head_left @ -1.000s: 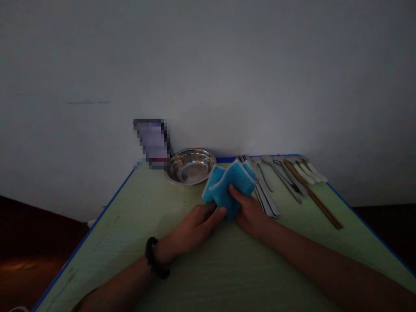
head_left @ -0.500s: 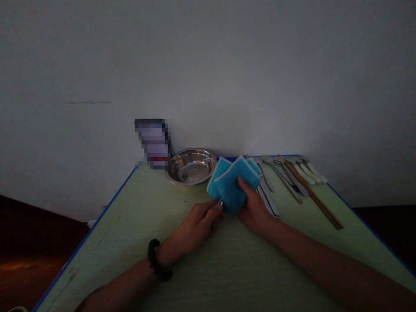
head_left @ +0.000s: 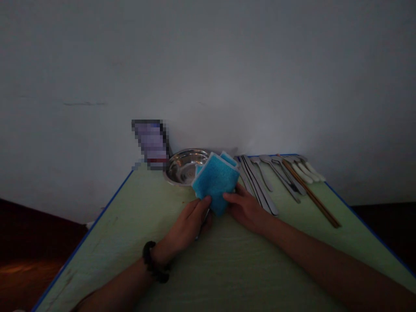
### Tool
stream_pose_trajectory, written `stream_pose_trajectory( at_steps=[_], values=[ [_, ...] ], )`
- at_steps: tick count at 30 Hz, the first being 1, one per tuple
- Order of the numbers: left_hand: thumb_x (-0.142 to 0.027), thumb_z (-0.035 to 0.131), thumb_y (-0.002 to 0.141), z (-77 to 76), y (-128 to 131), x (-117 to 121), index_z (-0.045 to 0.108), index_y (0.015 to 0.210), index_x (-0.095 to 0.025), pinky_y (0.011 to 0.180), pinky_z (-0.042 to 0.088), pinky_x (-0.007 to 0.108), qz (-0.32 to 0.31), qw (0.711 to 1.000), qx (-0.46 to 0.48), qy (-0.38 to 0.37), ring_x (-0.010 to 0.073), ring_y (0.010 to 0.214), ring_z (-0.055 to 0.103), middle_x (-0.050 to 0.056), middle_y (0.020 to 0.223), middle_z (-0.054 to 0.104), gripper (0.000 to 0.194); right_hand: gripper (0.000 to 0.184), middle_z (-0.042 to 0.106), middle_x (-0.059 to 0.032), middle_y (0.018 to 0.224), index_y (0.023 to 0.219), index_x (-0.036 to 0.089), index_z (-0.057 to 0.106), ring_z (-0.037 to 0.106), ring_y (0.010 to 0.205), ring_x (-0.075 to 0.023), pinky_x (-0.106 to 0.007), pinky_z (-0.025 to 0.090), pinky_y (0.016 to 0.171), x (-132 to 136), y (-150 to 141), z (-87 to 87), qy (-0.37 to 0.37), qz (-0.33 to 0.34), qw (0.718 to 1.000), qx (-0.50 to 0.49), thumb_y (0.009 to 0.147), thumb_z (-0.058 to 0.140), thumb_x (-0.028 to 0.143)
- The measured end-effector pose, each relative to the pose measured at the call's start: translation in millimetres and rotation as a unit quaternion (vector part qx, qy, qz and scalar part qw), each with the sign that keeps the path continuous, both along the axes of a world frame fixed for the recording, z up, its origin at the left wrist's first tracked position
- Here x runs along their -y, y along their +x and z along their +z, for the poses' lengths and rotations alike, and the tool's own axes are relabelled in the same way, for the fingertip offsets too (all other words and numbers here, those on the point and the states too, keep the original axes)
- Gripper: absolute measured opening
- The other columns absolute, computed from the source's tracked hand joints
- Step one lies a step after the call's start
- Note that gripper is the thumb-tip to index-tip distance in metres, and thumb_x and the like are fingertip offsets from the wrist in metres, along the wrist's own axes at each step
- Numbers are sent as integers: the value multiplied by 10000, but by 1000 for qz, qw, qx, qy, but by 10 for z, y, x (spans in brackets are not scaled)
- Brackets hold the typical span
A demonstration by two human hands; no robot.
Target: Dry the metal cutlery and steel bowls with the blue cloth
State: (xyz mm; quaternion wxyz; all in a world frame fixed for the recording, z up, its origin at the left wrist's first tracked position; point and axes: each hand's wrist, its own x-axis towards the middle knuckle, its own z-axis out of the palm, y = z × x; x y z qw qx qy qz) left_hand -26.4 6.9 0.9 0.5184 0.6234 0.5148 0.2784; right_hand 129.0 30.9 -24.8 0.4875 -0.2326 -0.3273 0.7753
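Observation:
A folded blue cloth (head_left: pixel 216 175) with a pale edge is held up above the table, in front of a metal bowl (head_left: pixel 173 169). My right hand (head_left: pixel 248 210) is closed on its lower right side, thumb across the front. At the lower left, my left hand (head_left: pixel 190 221), with a dark bead bracelet at the wrist, presses its thumb against the cloth. From under those fingers sticks a thin metal handle (head_left: pixel 203 224), a piece of cutlery. Its other end is hidden by the cloth, so its kind cannot be made out.
Right of the cloth lie several metal knives (head_left: pixel 260 186), forks and spoons (head_left: pixel 281 177), a pair of wooden chopsticks (head_left: pixel 313 195) and white spoons (head_left: pixel 305 171). A blurred-out phone (head_left: pixel 151 143) leans on the wall at the back left. Blue edging borders the green table (head_left: pixel 130 216).
The cloth has moved left and turned, now covering part of the bowl and uncovering the knives. My left thumb has come onto the cloth, and the metal handle shows below my left hand.

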Motion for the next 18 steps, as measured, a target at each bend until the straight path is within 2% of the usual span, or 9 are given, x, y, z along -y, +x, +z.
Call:
stream_pose_trajectory(
  at_steps=[4, 10, 15, 18],
  values=[
    [-472, 259, 882, 5, -12, 13, 415, 461, -179, 512, 339, 240, -21, 1000, 5, 3, 95, 432, 380, -35, 417, 380, 536, 405, 661, 0, 951, 1000, 221, 542, 616, 884, -163, -370, 447, 857, 2, 1, 6, -11, -14, 1000, -10, 639, 681, 102],
    [-470, 266, 888, 2, -26, 37, 435, 467, -166, 528, 341, 234, -38, 999, 0, -13, 89, 433, 388, -37, 417, 395, 546, 285, 682, -37, 881, 890, 152, 610, 624, 873, -197, -406, 439, 880, -25, -3, -5, -29, -7, 1000, -8, 620, 693, 115],
    [-486, 287, 874, 12, -7, 7, 442, 490, -171, 497, 328, 236, -29, 999, -6, -30, 89, 427, 393, -42, 423, 418, 521, 353, 673, -5, 922, 916, 196, 602, 605, 924, -184, -387, 429, 907, 8, -25, -20, -50, -89, 995, 2, 594, 719, 112],
    [-490, 300, 863, 27, 8, -6, 428, 489, -177, 487, 331, 239, -32, 999, -28, -30, 89, 418, 391, -43, 422, 423, 505, 391, 662, 0, 994, 979, 238, 580, 589, 975, -192, -399, 438, 903, 8, -36, -22, -52, -110, 993, -14, 620, 717, 164]
  ],
)
